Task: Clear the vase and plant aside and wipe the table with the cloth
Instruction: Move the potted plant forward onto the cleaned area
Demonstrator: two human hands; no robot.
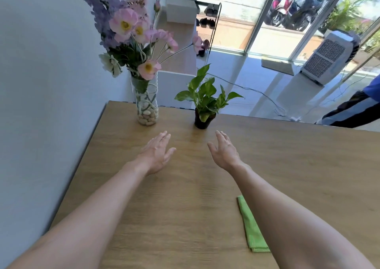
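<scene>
Both: left hand point(157, 152), right hand point(224, 150) spread, empty.

vases: 1 point(147, 104) | plants: 1 point(205, 102) | cloths: 1 point(252, 227) | hands: 2 point(157, 152) point(225, 150)

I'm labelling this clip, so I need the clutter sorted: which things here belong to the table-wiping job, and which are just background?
Belongs to the job:
vase of flowers
potted plant
green cloth
wooden table
left hand and right hand, both open

Just lying about:
shoe rack
air cooler
doormat
floor cables
</scene>
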